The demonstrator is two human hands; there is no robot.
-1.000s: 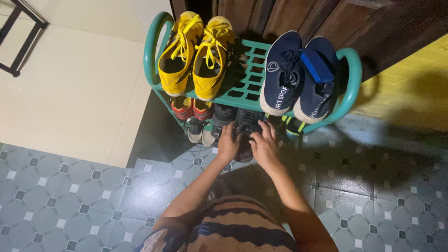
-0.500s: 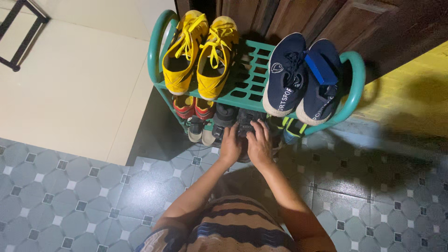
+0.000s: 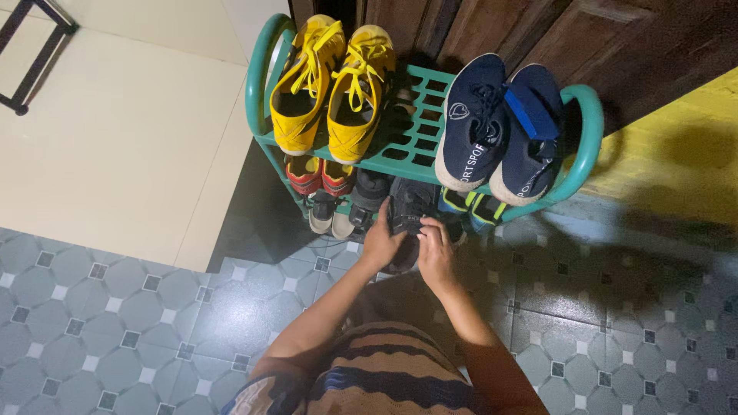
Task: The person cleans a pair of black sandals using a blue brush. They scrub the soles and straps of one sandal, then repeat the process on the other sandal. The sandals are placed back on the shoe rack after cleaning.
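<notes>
A dark grey shoe point(image 3: 407, 206) sticks out from the lower level of a teal plastic shoe rack point(image 3: 411, 134). My left hand point(image 3: 380, 242) grips its left side and my right hand point(image 3: 436, 250) closes on its right side and heel. Both hands sit at the rack's front edge, just above the patterned floor tiles. The rest of the shoe's sole lies in shadow under my hands.
A yellow pair point(image 3: 332, 84) and a navy pair point(image 3: 498, 123) with a blue block point(image 3: 526, 110) rest on the top shelf. Red-orange shoes point(image 3: 315, 175), grey ones point(image 3: 361, 196) and blue-green ones point(image 3: 470, 209) fill lower levels. Wooden panels point(image 3: 492, 31) stand behind; a black metal frame point(image 3: 34, 54) is far left.
Both hands have shifted slightly toward me and closed more tightly on the dark shoe, which now juts a little further from the lower shelf. The view has drifted slightly.
</notes>
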